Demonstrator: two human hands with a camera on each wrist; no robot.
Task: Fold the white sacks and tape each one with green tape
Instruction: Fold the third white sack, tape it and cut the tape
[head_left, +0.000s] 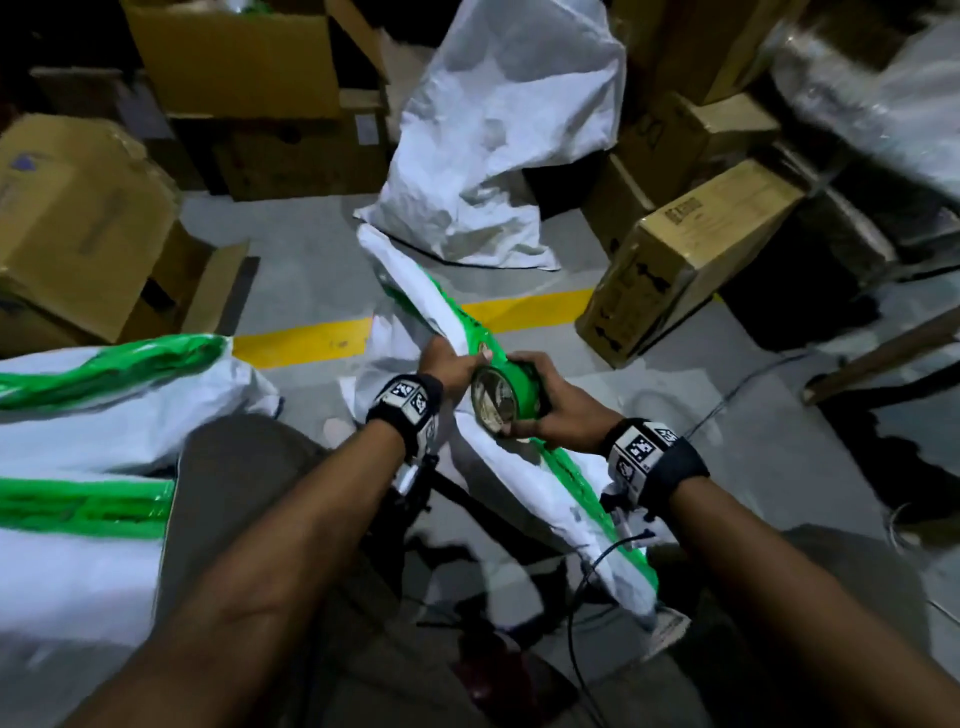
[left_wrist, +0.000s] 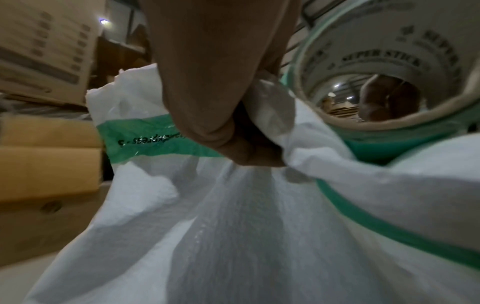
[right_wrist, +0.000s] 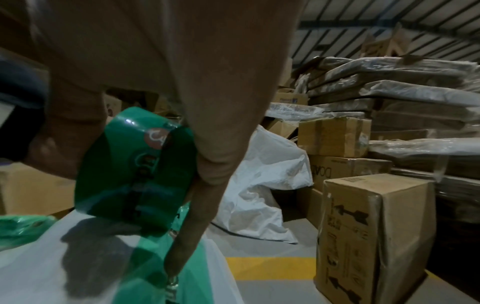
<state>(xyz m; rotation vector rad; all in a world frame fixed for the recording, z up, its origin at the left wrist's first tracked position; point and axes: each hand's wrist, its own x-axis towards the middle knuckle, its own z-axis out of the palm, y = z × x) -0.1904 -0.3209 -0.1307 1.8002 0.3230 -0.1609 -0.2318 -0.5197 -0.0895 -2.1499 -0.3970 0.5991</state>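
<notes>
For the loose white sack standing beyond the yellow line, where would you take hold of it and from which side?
Grip the loose white sack by its crumpled upper edge, coming from above on the near side. It stands slumped between stacked cardboard boxes, so the back and flanks are hemmed in, while the top folds stick up free and give pinchable fabric. Both hands are busy now: the left hand holds the folded sack, the right hand the green tape roll.

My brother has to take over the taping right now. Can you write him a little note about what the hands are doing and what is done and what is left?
Left hand: its grip pinches the folded white woven sack at the fold.
Right hand: holds the round green tape roll against that sack.
Done: green tape already runs along part of this sack; taped white sacks lie on the left.
Left: finish this strip; the crumpled untaped white sack standing behind appears to be next.
</notes>
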